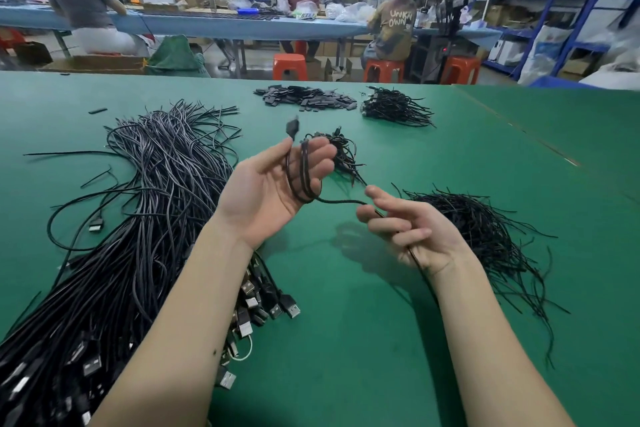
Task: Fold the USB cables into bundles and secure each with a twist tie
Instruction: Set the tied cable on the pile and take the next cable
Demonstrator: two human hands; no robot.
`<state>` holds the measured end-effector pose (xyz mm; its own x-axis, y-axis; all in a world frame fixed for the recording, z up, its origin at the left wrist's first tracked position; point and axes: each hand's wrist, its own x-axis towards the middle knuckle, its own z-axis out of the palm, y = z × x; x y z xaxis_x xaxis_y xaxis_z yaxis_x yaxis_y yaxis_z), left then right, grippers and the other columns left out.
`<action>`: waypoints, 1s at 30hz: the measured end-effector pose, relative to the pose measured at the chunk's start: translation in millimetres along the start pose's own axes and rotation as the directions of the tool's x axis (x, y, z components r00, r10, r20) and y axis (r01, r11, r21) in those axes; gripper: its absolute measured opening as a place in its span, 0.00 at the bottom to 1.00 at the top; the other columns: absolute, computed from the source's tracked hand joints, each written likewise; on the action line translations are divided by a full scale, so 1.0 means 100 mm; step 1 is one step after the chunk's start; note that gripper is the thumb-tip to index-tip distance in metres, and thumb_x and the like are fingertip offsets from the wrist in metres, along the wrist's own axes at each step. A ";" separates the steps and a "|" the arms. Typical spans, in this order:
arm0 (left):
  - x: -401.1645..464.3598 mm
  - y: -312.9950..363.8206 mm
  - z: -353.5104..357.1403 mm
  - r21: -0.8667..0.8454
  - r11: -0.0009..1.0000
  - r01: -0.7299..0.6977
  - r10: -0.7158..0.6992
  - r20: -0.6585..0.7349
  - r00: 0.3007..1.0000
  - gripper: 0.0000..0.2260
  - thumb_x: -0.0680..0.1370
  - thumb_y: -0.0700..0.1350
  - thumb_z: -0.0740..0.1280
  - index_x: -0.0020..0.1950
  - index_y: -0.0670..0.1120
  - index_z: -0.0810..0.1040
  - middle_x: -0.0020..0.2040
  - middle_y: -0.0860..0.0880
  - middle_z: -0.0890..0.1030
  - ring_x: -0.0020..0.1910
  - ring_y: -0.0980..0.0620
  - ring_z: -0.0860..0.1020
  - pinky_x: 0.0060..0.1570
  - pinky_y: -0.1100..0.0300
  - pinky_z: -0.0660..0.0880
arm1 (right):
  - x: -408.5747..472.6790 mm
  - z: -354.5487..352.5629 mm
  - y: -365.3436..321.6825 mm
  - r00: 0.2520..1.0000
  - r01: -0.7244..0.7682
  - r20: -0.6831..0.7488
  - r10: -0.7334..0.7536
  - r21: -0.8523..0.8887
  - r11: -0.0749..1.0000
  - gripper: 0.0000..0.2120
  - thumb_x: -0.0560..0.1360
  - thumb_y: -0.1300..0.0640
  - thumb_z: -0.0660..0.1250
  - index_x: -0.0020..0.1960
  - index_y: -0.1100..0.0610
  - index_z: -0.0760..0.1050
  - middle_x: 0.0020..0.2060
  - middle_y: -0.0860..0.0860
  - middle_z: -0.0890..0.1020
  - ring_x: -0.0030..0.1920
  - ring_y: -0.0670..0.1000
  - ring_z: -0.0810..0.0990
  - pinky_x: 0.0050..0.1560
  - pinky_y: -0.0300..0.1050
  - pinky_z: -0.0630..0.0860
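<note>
My left hand (273, 189) is raised palm up over the green table (346, 322). It holds a black USB cable (304, 177) folded into a few loops between thumb and fingers, with the plug sticking up past the thumb. The cable's free end runs right to my right hand (405, 229), which pinches it between thumb and forefinger; the cable passes on through that palm. A big heap of loose USB cables (145, 204) lies to the left, plugs toward me. A pile of black twist ties (485, 229) lies just right of my right hand.
Small finished bundles (343, 156) lie behind my left hand and another heap of them (394, 106) at the far edge, next to a pile of small black flat parts (304, 99). Beyond the table, people sit at a blue bench with orange stools (289, 66).
</note>
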<state>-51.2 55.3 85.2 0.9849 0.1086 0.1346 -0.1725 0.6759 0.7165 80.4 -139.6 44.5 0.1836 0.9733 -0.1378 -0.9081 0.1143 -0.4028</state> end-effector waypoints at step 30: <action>0.16 -0.42 0.10 0.505 0.859 0.086 0.008 -0.181 0.984 0.17 0.87 0.46 0.52 0.52 0.39 0.77 0.39 0.46 0.84 0.42 0.47 0.82 0.54 0.50 0.81 | 0.11 0.89 0.17 0.816 -0.061 -0.076 -0.572 -0.997 0.045 0.17 0.76 0.70 0.51 0.50 0.52 0.72 0.43 0.52 0.77 0.29 0.46 0.71 0.24 0.35 0.67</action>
<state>-28.4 21.7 64.0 0.9697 0.2438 0.0146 -0.0704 0.2219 0.9725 33.9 -109.4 116.5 0.6983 0.7141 0.0495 0.3231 -0.2528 -0.9120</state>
